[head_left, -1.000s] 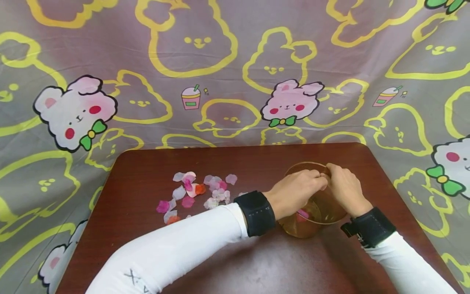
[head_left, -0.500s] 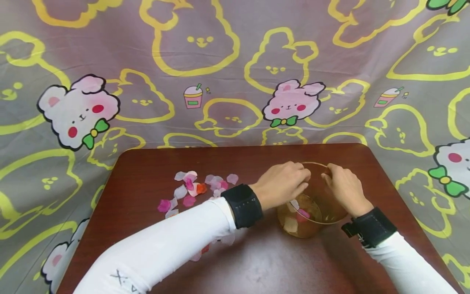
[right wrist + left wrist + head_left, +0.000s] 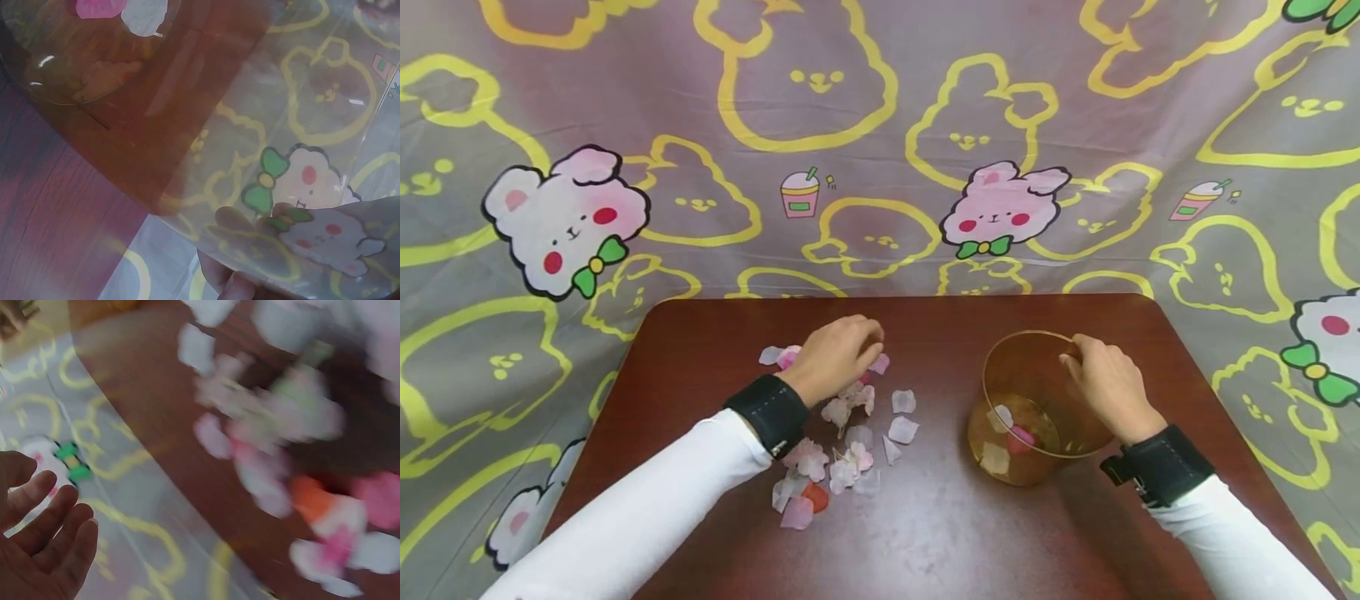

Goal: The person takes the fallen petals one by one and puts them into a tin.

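Note:
A see-through amber container [image 3: 1011,475] with a round rim stands on the right part of the table, with a pink petal [image 3: 1019,439] and a few pale petals [image 3: 996,459] at its bottom. My right hand [image 3: 1108,387] grips its rim on the right side; fingertips [image 3: 234,287] show at the wall in the right wrist view. Over the loose petals on the left hovers my left hand [image 3: 833,360], fingers loosely bent and holding nothing. Beneath it lie scattered white, pink and orange petals [image 3: 903,431] and small pale pink blossoms [image 3: 852,467].
The brown wooden table [image 3: 925,533] has rounded far corners. A patterned cloth [image 3: 880,150] with cartoon bears and rabbits hangs behind it and along its sides. Part of the petal pile is hidden under the left hand and wrist strap [image 3: 767,415].
My left hand has moved left from over the container to above the petals. Pale petals now show inside the container. The right hand has stayed at the rim.

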The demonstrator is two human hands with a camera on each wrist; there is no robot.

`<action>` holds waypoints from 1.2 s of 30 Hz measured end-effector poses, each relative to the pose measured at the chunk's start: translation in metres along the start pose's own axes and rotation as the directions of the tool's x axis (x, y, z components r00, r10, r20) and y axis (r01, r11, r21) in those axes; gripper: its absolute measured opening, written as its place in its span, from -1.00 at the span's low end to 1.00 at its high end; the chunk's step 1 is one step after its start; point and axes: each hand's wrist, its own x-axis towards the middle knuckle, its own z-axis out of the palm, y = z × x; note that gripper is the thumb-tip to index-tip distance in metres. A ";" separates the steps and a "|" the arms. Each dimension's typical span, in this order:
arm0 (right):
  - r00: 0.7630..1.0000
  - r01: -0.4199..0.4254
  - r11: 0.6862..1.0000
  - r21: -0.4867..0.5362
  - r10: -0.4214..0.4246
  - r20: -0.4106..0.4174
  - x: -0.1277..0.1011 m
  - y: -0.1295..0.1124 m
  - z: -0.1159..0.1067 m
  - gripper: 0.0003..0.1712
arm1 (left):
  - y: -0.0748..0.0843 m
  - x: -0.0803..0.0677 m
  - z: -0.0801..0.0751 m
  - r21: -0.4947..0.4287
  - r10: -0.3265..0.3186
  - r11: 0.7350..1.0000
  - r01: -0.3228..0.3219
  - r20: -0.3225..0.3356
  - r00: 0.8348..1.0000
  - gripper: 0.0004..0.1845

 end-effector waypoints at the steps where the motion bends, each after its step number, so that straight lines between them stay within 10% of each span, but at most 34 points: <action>1: 1.000 0.001 1.000 0.000 -0.001 -0.002 0.000 0.000 0.000 -0.85 | -0.010 -0.006 -0.001 -0.004 -0.029 1.000 0.029 -0.001 1.000 -0.82; 21: 1.000 0.012 1.000 -0.008 -0.012 0.003 0.001 0.000 0.000 -0.84 | -0.141 -0.100 -0.009 0.101 -0.367 0.928 0.358 0.086 0.926 -0.77; 36: 1.000 -0.003 1.000 -0.010 0.003 0.010 0.002 0.001 0.000 -0.84 | -0.159 -0.126 0.002 0.147 -0.366 0.929 0.341 0.206 0.908 -0.77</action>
